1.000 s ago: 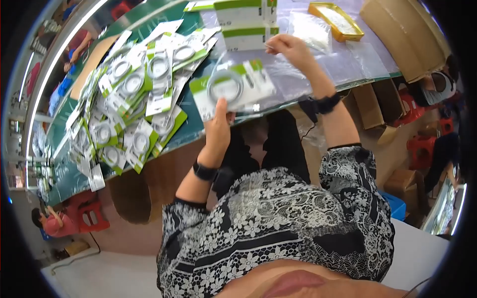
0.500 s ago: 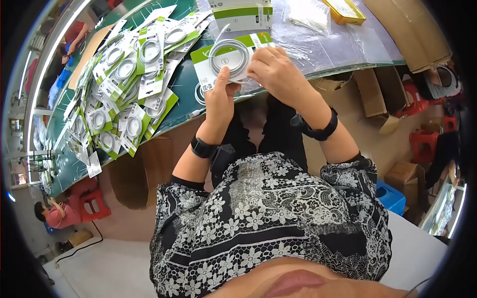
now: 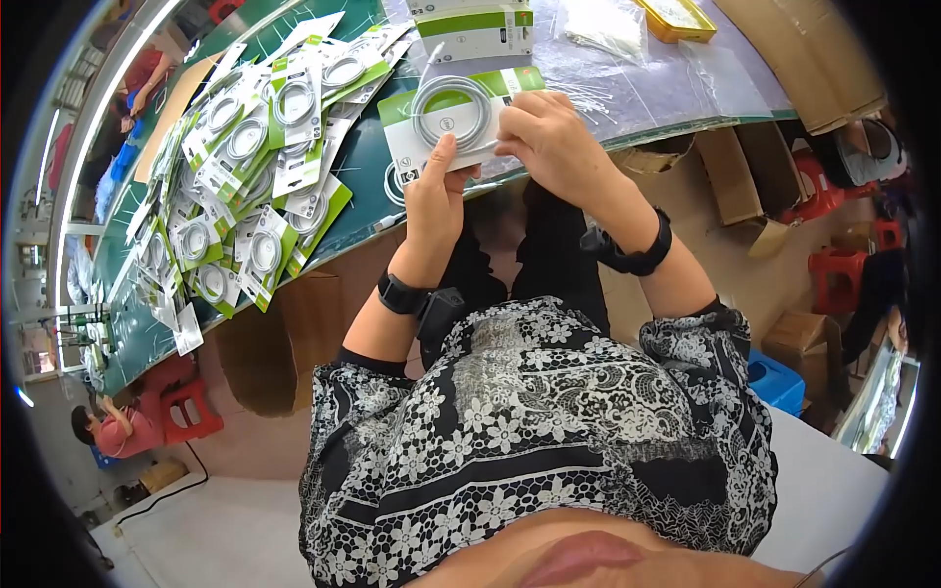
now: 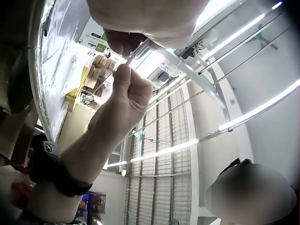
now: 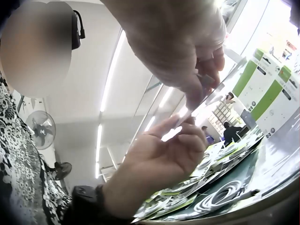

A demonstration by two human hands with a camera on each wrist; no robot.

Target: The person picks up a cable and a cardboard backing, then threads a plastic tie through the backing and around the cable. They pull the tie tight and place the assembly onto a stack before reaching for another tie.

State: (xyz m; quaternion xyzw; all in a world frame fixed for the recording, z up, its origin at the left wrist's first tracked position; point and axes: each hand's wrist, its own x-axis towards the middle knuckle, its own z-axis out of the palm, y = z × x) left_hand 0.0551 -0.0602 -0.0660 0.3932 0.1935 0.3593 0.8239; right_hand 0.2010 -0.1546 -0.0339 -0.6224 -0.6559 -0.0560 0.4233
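Observation:
My left hand (image 3: 431, 201) grips the lower edge of a green and white packaging card (image 3: 402, 142), its thumb on the front. A coiled white cable (image 3: 420, 116) lies against the card, one end sticking up above it. At the card's right side my right hand (image 3: 554, 142) pinches a thin white tie, mostly hidden by the fingers. From the left wrist view, the right hand (image 4: 129, 93) has its thumb and fingers close together just under the left hand (image 4: 150, 21). A loose coiled cable (image 3: 394, 186) rests on the table edge beside the left hand.
Carded cables (image 3: 245, 137) are heaped on the left of the green table. Green and white boxes (image 3: 470, 39) stand behind the card. Loose white ties (image 3: 583, 98), a clear bag of ties (image 3: 603, 34) and a yellow tray (image 3: 676, 36) lie rightward, near a cardboard box (image 3: 799, 59).
My right hand came from the loose ties to the card's right side and then stayed there. The left hand still holds the card, now turned a little and steadier.

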